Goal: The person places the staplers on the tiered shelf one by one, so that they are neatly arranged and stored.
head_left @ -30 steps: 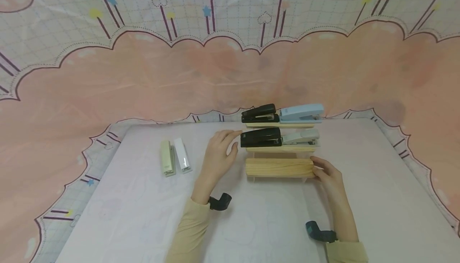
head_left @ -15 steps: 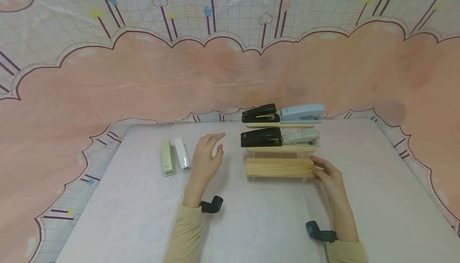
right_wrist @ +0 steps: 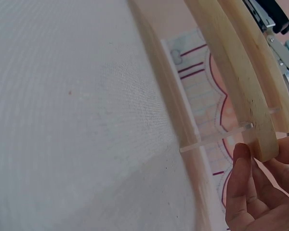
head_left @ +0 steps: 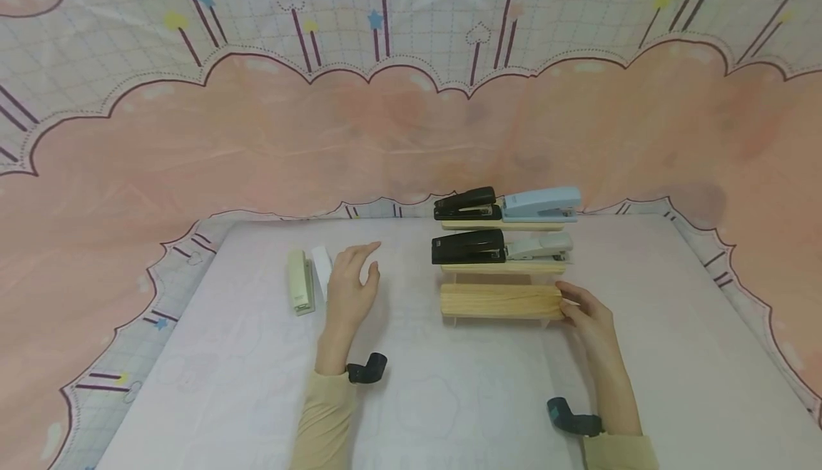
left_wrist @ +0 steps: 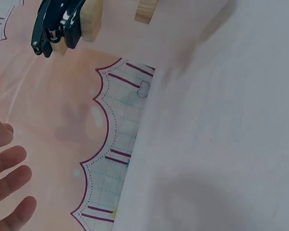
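A tiered wooden rack (head_left: 501,301) stands right of the middle of the table. My right hand (head_left: 592,324) pinches the right end of its lowest board between thumb and fingers; the right wrist view shows this grip on the board (right_wrist: 260,120). The middle tier bears a black stapler (head_left: 467,247) and a pale grey stapler (head_left: 539,246). On the top tier sit another black stapler (head_left: 465,204) and a light blue stapler (head_left: 541,203). Holding nothing, my left hand (head_left: 349,288) hovers by a white stapler (head_left: 321,270) and partly hides it. Left of that lies a pale green stapler (head_left: 300,282).
White cloth covers the table (head_left: 437,406). Behind it hangs a peach and white patterned curtain (head_left: 385,135). Clear supports (right_wrist: 216,137) hold the rack's boards up.
My left hand has moved left, away from the black stapler on the middle tier, to beside the white stapler. My right hand stays on the lowest board.
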`<action>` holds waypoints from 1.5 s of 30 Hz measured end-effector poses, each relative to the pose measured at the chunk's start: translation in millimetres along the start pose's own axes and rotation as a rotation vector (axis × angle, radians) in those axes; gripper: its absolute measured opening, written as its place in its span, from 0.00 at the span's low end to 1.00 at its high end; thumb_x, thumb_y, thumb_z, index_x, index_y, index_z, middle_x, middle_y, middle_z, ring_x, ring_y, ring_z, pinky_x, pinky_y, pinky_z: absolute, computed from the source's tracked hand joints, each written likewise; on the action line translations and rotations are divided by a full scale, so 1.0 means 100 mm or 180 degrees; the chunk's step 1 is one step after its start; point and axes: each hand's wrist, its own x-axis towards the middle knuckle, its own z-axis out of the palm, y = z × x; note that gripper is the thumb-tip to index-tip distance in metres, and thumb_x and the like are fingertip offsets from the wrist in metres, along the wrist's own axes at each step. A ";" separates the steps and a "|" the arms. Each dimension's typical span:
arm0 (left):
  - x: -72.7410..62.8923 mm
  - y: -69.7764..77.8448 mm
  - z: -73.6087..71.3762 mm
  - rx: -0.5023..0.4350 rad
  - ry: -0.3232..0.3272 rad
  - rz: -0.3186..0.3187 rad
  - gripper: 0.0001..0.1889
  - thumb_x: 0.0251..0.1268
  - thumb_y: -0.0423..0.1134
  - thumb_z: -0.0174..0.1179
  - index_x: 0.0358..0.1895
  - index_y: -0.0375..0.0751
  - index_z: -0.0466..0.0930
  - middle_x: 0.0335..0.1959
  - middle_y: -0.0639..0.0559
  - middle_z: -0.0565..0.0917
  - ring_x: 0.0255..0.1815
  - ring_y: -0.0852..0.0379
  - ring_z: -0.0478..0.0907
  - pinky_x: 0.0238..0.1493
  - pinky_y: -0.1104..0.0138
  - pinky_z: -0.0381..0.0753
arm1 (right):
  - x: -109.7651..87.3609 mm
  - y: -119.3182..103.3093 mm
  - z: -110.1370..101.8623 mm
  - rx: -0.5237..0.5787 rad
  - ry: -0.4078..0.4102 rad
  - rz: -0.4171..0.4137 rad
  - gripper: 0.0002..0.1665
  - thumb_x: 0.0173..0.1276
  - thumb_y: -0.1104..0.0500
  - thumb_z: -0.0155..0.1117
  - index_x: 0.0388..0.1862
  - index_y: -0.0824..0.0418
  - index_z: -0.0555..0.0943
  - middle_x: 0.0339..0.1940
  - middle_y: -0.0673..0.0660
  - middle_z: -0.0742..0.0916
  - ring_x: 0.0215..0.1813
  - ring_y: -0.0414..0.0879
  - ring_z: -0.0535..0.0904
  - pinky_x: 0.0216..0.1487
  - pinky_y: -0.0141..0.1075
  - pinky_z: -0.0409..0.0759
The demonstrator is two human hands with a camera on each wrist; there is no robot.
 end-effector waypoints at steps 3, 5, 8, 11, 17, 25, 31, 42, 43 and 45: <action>0.00 -0.06 -0.02 -0.0011 0.0051 -0.0018 0.18 0.62 0.29 0.57 0.55 0.42 0.80 0.50 0.44 0.82 0.52 0.45 0.76 0.54 0.54 0.76 | 0.00 0.01 0.00 0.0007 0.0000 -0.0015 0.26 0.74 0.62 0.47 0.69 0.68 0.66 0.66 0.65 0.72 0.44 0.21 0.74 0.46 0.20 0.76; 0.00 -0.10 -0.04 -0.0028 0.0095 -0.0038 0.18 0.62 0.28 0.57 0.55 0.42 0.80 0.50 0.43 0.82 0.52 0.45 0.76 0.54 0.54 0.75 | 0.00 0.02 0.00 0.0007 0.0005 -0.0006 0.26 0.74 0.63 0.47 0.69 0.68 0.66 0.66 0.64 0.73 0.45 0.21 0.74 0.46 0.20 0.76; 0.00 -0.15 -0.08 -0.0071 0.0146 -0.0101 0.18 0.61 0.28 0.57 0.55 0.40 0.80 0.50 0.42 0.81 0.51 0.44 0.76 0.52 0.52 0.75 | 0.00 0.03 0.00 0.0000 0.0014 0.0000 0.26 0.74 0.63 0.47 0.69 0.68 0.66 0.66 0.64 0.73 0.45 0.21 0.74 0.45 0.20 0.77; -0.01 -0.20 -0.12 -0.0095 0.0196 -0.0192 0.17 0.61 0.27 0.57 0.54 0.38 0.80 0.50 0.40 0.81 0.51 0.42 0.75 0.53 0.51 0.74 | 0.00 0.03 0.01 -0.0019 0.0020 -0.0012 0.25 0.74 0.63 0.47 0.68 0.68 0.66 0.66 0.65 0.72 0.44 0.22 0.73 0.45 0.20 0.77; -0.02 -0.31 -0.19 0.0010 0.0257 -0.0380 0.17 0.61 0.28 0.56 0.54 0.37 0.80 0.50 0.39 0.80 0.53 0.41 0.75 0.55 0.50 0.73 | 0.00 0.01 0.00 -0.0067 0.0037 -0.0011 0.25 0.74 0.62 0.47 0.68 0.67 0.66 0.64 0.61 0.74 0.45 0.21 0.73 0.46 0.19 0.76; -0.06 -0.45 -0.33 0.0090 0.0351 -0.0644 0.17 0.63 0.28 0.56 0.55 0.37 0.79 0.50 0.38 0.80 0.51 0.42 0.73 0.52 0.49 0.73 | 0.02 0.02 0.00 -0.0023 0.0026 0.0010 0.25 0.74 0.64 0.47 0.68 0.67 0.67 0.62 0.59 0.75 0.43 0.21 0.73 0.44 0.20 0.77; -0.09 -0.56 -0.42 0.0220 0.0416 -0.0894 0.17 0.63 0.29 0.55 0.56 0.35 0.78 0.53 0.35 0.79 0.55 0.39 0.73 0.55 0.48 0.74 | 0.02 0.03 0.00 -0.0044 0.0024 -0.0009 0.25 0.74 0.64 0.46 0.68 0.68 0.67 0.65 0.65 0.72 0.42 0.21 0.73 0.44 0.20 0.77; -0.18 -0.74 -0.50 0.0252 0.0530 -0.1243 0.19 0.64 0.30 0.52 0.58 0.34 0.77 0.53 0.36 0.78 0.55 0.39 0.72 0.50 0.47 0.74 | 0.00 0.03 -0.02 0.0021 0.0005 -0.0119 0.25 0.73 0.63 0.49 0.67 0.69 0.67 0.43 0.28 0.76 0.43 0.22 0.74 0.44 0.20 0.78; -0.18 -0.75 -0.50 0.0253 0.0529 -0.1259 0.19 0.64 0.30 0.52 0.58 0.34 0.77 0.53 0.36 0.78 0.55 0.39 0.72 0.50 0.47 0.74 | 0.00 0.03 -0.02 0.0027 -0.0003 -0.0134 0.25 0.73 0.63 0.50 0.67 0.69 0.67 0.42 0.26 0.75 0.43 0.22 0.74 0.44 0.20 0.78; -0.19 -0.77 -0.51 0.0262 0.0529 -0.1276 0.19 0.64 0.31 0.52 0.59 0.34 0.76 0.53 0.35 0.78 0.55 0.39 0.72 0.49 0.47 0.74 | -0.01 0.02 -0.02 0.0023 0.0002 -0.0156 0.25 0.73 0.63 0.50 0.67 0.70 0.67 0.41 0.24 0.75 0.43 0.22 0.74 0.43 0.20 0.77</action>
